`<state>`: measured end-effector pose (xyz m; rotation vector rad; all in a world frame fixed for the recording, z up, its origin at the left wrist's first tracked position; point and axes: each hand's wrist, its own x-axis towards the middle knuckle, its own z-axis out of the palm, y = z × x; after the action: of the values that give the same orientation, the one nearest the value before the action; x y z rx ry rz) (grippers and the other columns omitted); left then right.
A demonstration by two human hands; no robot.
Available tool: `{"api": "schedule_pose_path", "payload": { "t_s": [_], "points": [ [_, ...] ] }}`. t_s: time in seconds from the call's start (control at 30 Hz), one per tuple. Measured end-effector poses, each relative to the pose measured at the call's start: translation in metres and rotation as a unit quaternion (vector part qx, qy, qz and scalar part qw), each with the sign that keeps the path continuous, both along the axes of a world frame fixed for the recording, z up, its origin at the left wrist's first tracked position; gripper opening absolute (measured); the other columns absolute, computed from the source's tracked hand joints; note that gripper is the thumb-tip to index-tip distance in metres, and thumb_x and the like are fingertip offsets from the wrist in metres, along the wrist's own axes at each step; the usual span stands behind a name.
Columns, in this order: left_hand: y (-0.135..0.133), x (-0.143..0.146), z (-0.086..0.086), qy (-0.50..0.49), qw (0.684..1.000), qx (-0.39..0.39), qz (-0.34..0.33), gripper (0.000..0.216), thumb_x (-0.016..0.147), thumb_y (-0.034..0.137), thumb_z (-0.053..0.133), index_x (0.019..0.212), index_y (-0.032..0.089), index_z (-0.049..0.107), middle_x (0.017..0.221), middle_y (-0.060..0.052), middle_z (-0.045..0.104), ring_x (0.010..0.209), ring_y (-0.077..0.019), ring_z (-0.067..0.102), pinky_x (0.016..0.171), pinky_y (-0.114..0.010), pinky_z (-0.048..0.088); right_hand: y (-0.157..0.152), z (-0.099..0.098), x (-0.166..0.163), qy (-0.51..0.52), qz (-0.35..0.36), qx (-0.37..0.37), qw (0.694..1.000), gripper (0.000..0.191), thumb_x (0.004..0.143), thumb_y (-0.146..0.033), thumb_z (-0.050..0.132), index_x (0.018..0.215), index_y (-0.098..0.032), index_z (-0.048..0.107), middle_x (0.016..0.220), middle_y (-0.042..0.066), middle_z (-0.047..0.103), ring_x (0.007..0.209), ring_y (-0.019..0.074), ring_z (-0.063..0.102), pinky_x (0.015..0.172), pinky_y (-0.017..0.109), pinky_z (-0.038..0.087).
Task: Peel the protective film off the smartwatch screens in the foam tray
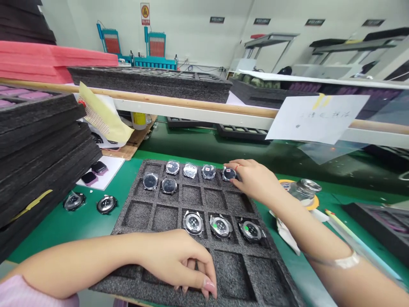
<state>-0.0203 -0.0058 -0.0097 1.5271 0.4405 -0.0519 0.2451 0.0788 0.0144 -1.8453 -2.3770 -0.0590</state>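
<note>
A dark foam tray [145,215] with square pockets lies on the green mat. Its far rows hold several round watch cases in clear wrap [190,170]. Three bare watch cases [220,226] sit face down in a nearer row. My right hand [252,179] reaches to the far right pocket, fingertips pinched on a wrapped watch case [228,173] there. My left hand [179,260] rests on the tray's near edge, fingers curled down onto the foam; whether they hold anything is hidden.
Stacked dark foam trays [38,140] stand at left, with pink foam [41,59] above. Two loose watch cases [107,204] lie on the mat near small dark pieces on white paper [107,175]. A glass jar [303,189] and a pencil [348,232] lie right.
</note>
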Motion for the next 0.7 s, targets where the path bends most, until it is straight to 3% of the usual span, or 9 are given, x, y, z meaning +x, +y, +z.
{"api": "schedule_pose_path", "payload": {
  "t_s": [0.07, 0.2, 0.27, 0.4, 0.57, 0.7],
  "points": [
    [-0.001, 0.0, -0.001, -0.001, 1.0, 0.005, 0.004, 0.02, 0.089, 0.03, 0.067, 0.1, 0.017, 0.076, 0.085, -0.004, 0.073, 0.052, -0.007, 0.058, 0.047, -0.014, 0.048, 0.013, -0.005, 0.008, -0.041, -0.001, -0.026, 0.999, 0.044, 0.082, -0.009, 0.067, 0.125, -0.015, 0.066, 0.131, 0.015, 0.066, 0.116, 0.0322, 0.064, 0.098, 0.048, 0.052],
    [-0.001, 0.0, -0.002, -0.004, 1.0, 0.014, 0.004, 0.021, 0.088, 0.031, 0.066, 0.1, 0.017, 0.076, 0.084, -0.004, 0.073, 0.053, -0.0066, 0.059, 0.049, -0.014, 0.049, 0.023, -0.006, 0.006, -0.084, -0.003, -0.052, 0.995, 0.034, 0.094, -0.031, 0.065, 0.124, -0.016, 0.061, 0.12, 0.009, 0.067, 0.102, 0.0221, 0.067, 0.089, 0.044, 0.057],
    [-0.001, 0.0, -0.003, -0.002, 1.0, 0.009, 0.003, 0.02, 0.088, 0.031, 0.066, 0.1, 0.017, 0.076, 0.084, -0.004, 0.072, 0.053, -0.007, 0.058, 0.049, -0.014, 0.049, 0.022, 0.0, -0.001, -0.085, 0.001, -0.044, 0.995, 0.035, 0.095, -0.036, 0.063, 0.123, -0.016, 0.062, 0.119, 0.01, 0.067, 0.102, 0.0219, 0.067, 0.089, 0.043, 0.056],
    [0.0, 0.001, -0.005, -0.003, 1.0, -0.002, 0.002, 0.019, 0.087, 0.029, 0.067, 0.099, 0.017, 0.076, 0.084, -0.003, 0.071, 0.053, -0.0076, 0.058, 0.047, -0.015, 0.049, 0.02, 0.011, -0.022, -0.068, 0.028, -0.028, 0.997, 0.045, 0.088, -0.024, 0.066, 0.132, -0.016, 0.059, 0.12, 0.013, 0.068, 0.106, 0.025, 0.067, 0.094, 0.036, 0.052],
    [0.0, 0.0, -0.005, -0.01, 1.0, 0.002, -0.002, 0.02, 0.087, 0.029, 0.066, 0.099, 0.016, 0.075, 0.083, -0.003, 0.07, 0.053, -0.007, 0.058, 0.049, -0.015, 0.049, 0.022, 0.0, -0.045, -0.069, 0.062, -0.053, 0.994, 0.039, 0.095, -0.033, 0.063, 0.131, -0.019, 0.058, 0.125, 0.01, 0.065, 0.105, 0.0221, 0.066, 0.091, 0.042, 0.056],
    [0.0, 0.0, -0.005, -0.013, 1.0, 0.002, -0.003, 0.018, 0.087, 0.028, 0.066, 0.098, 0.017, 0.075, 0.082, -0.002, 0.069, 0.053, -0.007, 0.057, 0.049, -0.015, 0.049, 0.027, -0.004, -0.057, -0.097, 0.043, -0.065, 0.992, 0.034, 0.097, -0.037, 0.062, 0.124, -0.017, 0.061, 0.121, 0.009, 0.065, 0.102, 0.0212, 0.067, 0.087, 0.042, 0.058]
  ]
}}
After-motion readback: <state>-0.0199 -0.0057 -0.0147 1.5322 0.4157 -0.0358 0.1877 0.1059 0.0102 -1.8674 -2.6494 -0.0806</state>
